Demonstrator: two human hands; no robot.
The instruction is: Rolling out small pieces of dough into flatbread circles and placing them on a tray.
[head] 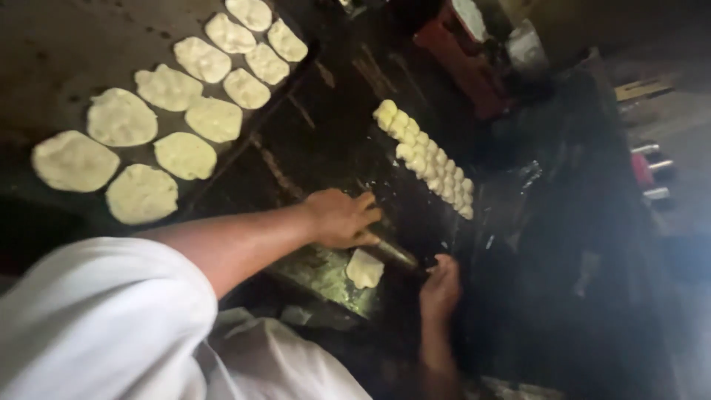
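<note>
- Two hands work one rolling pin (pixel 392 253) — I see my left hand (pixel 342 218) curled over its upper end and my right hand (pixel 440 285) closed on its lower end.
- A small flattened dough piece (pixel 365 268) lies under the pin, on the worktop (pixel 318 274).
- Beyond the pin, a row of dough balls (pixel 426 158) runs away from it.
- Far left of the pin, rolled flat rounds (pixel 185 155) cover a dark griddle (pixel 52 52).

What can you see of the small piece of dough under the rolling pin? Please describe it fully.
The piece of dough is pale cream, flat and roughly oval with uneven edges. It lies on a greasy, shiny board. A dark rolling pin rests on its upper edge, held by the left hand and right hand.
</note>
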